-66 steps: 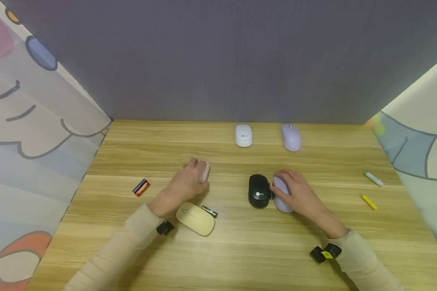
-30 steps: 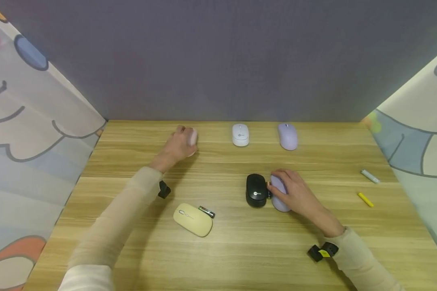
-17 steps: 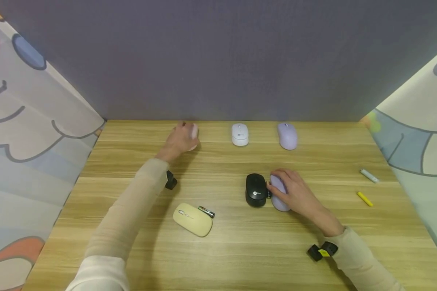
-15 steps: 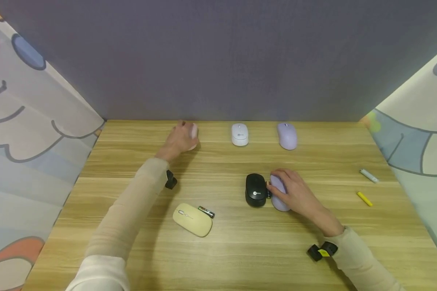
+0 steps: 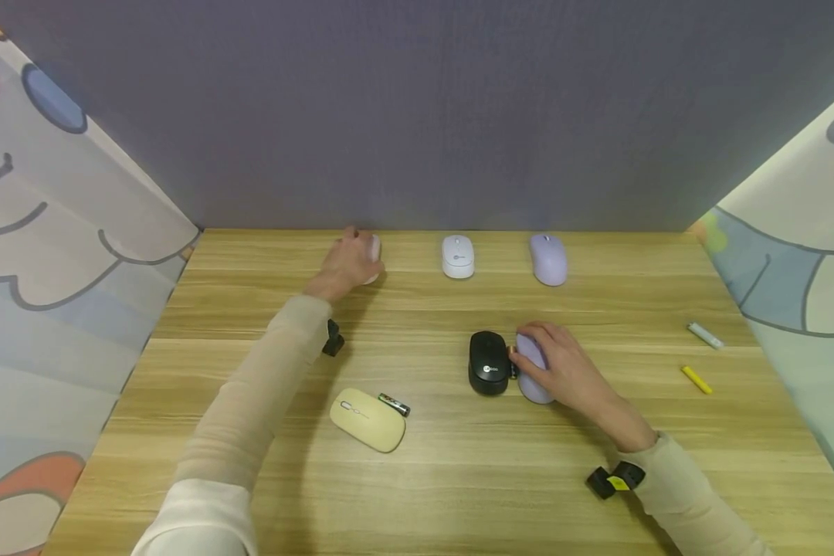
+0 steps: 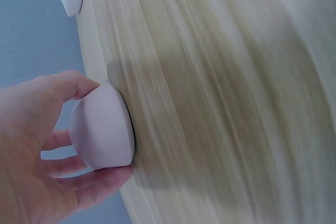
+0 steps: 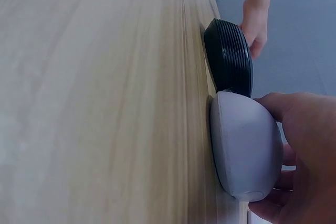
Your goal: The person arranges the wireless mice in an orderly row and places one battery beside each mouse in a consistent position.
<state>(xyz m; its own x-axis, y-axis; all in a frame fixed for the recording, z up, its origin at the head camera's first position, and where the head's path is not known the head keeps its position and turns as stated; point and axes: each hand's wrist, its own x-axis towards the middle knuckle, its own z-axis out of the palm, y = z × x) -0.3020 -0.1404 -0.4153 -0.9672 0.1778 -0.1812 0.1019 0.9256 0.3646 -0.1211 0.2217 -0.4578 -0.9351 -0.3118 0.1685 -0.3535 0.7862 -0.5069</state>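
My left hand (image 5: 350, 261) grips a pale pink computer mouse (image 6: 105, 127) at the back of the table, thumb on one side and fingers on the other. The mouse's base meets the tabletop in the left wrist view. My right hand (image 5: 561, 367) holds a lavender mouse (image 7: 247, 145) by its sides, flat on the table. Just left of it stands a black mouse (image 5: 489, 363). A battery (image 5: 513, 363) lies between these two, partly hidden by my right thumb.
A white mouse (image 5: 458, 257) and another lavender mouse (image 5: 548, 260) sit along the back edge. Nearer lies a yellow mouse (image 5: 367, 419) with a battery (image 5: 394, 405) against it. At right are a white battery-sized stick (image 5: 705, 336) and a yellow one (image 5: 696, 380).
My left hand has carried the pink mouse from mid-table to the back edge, then shifted slightly right. The left sleeve now covers where batteries lay at left. My right hand keeps its place.
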